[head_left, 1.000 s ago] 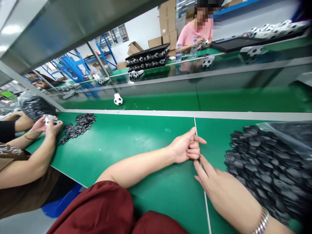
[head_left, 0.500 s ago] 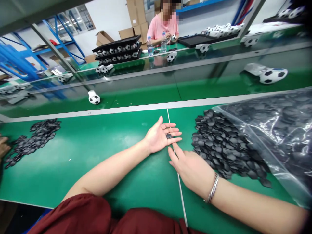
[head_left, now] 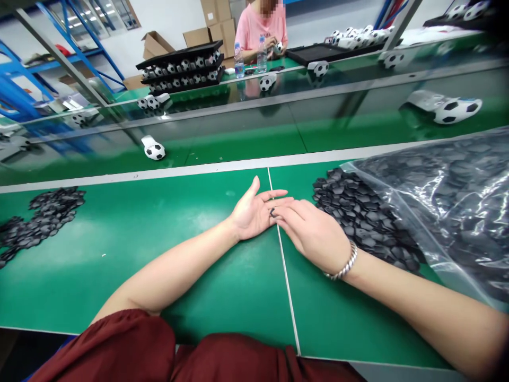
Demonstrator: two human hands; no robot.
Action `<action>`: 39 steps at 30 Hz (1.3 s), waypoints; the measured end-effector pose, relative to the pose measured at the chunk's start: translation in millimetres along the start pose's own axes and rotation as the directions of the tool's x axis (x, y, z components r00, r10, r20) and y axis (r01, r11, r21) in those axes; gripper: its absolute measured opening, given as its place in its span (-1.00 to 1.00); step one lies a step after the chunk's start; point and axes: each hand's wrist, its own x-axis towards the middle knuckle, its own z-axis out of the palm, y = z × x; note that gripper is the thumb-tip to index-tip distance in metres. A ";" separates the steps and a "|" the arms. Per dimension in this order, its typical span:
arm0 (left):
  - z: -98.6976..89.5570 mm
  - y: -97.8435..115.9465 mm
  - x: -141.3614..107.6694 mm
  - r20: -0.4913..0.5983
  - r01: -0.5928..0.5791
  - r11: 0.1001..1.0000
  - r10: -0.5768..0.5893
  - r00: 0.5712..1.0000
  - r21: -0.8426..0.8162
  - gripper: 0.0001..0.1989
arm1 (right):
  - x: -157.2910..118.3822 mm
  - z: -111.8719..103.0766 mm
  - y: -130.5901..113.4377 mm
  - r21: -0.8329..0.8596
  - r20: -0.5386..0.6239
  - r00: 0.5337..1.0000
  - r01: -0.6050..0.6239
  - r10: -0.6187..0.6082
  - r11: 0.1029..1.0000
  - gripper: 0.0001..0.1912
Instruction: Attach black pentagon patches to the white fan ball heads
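My left hand (head_left: 254,213) is palm up over the green table, its fingers stretched out and its thumb raised. A small black pentagon piece (head_left: 272,212) is at its fingers. The fingertips of my right hand (head_left: 314,233) are pressed together on that piece, covering part of it and part of the left fingers. Just to the right of my right hand, a heap of loose black pieces (head_left: 369,217) spreads over the table (head_left: 191,297). A clear plastic bag (head_left: 449,185) full of similar pieces lies against the heap.
Another pile of black pieces (head_left: 51,215) is at the far left. White football-patterned parts (head_left: 154,149) lie on the green strip beyond the pale edge (head_left: 199,171). Across it, a person in a pink shirt (head_left: 260,26) handles one, near stacked black trays (head_left: 183,69).
My right hand has moved up and left onto my left fingers, and its fingertips have closed on the small black piece. The camera view has shifted slightly.
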 end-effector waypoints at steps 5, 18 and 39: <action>0.4 -2.4 -0.8 0.098 0.049 0.998 -0.046 0.994 -0.025 -0.30 | -3.9 3.2 10.0 0.025 0.047 0.997 -0.068 0.067 0.997 -0.78; -3.0 -4.4 4.9 -0.097 -0.375 0.908 0.397 0.913 0.188 -0.73 | -2.9 5.9 18.1 0.226 0.018 0.994 -0.109 0.107 0.968 -0.82; -11.7 4.2 13.6 -0.147 -0.416 0.815 0.506 0.850 0.404 -0.81 | -5.6 9.4 23.7 0.219 0.165 0.986 -0.052 0.015 0.974 -0.85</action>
